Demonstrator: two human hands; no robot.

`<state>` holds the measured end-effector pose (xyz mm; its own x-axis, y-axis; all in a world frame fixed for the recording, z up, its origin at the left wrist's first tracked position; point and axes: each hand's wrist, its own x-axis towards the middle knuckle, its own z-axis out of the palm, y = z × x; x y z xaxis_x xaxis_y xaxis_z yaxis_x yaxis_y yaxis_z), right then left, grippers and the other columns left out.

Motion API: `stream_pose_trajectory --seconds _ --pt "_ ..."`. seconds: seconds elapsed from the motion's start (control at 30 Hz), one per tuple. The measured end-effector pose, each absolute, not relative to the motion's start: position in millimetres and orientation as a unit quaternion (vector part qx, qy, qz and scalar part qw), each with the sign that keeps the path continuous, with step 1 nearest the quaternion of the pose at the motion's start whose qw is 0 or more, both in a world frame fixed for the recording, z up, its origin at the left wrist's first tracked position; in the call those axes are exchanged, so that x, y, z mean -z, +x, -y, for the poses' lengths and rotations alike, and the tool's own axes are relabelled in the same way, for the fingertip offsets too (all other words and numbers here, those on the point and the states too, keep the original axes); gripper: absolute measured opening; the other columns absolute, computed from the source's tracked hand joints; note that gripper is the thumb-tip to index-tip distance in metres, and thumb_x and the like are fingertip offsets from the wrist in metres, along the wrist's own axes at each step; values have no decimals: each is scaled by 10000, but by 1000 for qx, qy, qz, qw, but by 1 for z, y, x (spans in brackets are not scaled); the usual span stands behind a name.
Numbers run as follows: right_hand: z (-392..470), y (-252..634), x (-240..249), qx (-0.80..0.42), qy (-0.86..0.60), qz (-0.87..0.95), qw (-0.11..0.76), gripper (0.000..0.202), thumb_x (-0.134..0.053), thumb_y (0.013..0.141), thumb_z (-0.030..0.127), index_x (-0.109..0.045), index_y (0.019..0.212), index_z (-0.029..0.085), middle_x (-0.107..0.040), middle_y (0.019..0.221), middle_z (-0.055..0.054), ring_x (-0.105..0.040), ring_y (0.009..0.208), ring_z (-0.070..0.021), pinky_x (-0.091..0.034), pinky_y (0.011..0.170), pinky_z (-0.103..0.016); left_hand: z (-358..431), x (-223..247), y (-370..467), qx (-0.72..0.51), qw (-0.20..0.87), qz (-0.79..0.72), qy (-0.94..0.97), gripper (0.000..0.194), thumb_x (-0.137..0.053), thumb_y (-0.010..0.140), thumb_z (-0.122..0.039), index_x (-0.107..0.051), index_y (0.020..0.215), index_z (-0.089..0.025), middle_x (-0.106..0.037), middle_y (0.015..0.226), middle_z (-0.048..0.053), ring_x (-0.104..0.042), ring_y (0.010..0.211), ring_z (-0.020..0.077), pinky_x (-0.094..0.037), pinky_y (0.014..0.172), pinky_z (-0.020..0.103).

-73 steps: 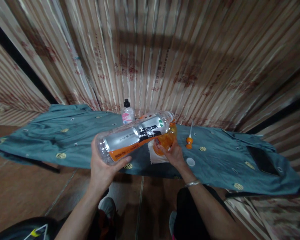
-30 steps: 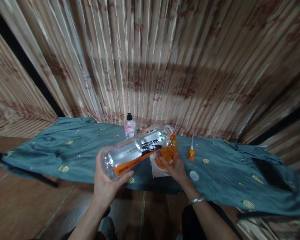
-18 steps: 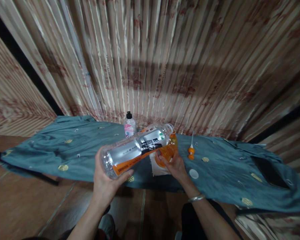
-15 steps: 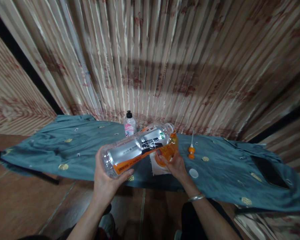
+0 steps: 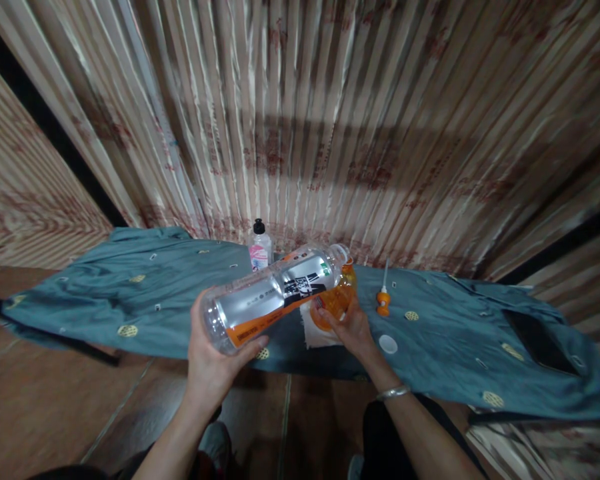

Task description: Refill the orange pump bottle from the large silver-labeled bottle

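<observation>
So the left hand is wrapped round the base of a big clear plastic drink bottle, held tilted above the table, long axis running from near left to far right. Its neck ends right at the top of the translucent orange bottle gripped in the right hand, so that hand's closer to the mouth end; can't tell if the rims actually touch. The big one's got a shiny silver label, black lettering and an orange lower edge. Any liquid inside? Can't tell.
</observation>
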<state>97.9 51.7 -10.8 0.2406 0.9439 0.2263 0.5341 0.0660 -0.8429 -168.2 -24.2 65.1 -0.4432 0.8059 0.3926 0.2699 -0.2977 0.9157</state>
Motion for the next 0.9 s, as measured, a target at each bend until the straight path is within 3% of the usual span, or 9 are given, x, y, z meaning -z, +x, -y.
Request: stream_pose_trajectory --seconds 0.2,0.43,0.67,0.9 --pt "-52 99 11 -227 -642 578 450 708 -796 757 563 -598 1337 209 -823 1179 -120 -805 1111 -365 -642 999 -535 24 -64 -167 -653 200 -550 481 936 -1013 517 -482 -606 1334 -275 -701 1326 93 -695 1256 390 -576 1134 569" --pt "-53 99 13 -224 -643 578 450 722 -806 762 563 -588 1350 207 -827 1194 -139 -800 1126 -386 -645 985 -537 23 -67 -166 -660 213 -544 472 987 -1031 474 -497 -598 1328 -253 -702 1309 106 -705 1226 411 -562 1131 641" --pt "-52 98 11 -228 -644 577 448 710 -804 795 513 -593 1387 183 -817 1218 -145 -797 1154 -370 -622 1019 -509 24 -68 -164 -667 224 -539 462 981 -1041 465 -474 -605 1322 -281 -697 1320 92 -693 1249 424 -584 1123 618" --pt "-53 97 11 -230 -661 569 430 753 -795 777 561 -576 1396 192 -814 1222 -142 -798 1135 -381 -626 1009 -570 21 -61 -168 -654 218 -549 473 1001 -1030 472 -505 -583 1340 -289 -700 1333 106 -702 1233 421 -603 1091 615"
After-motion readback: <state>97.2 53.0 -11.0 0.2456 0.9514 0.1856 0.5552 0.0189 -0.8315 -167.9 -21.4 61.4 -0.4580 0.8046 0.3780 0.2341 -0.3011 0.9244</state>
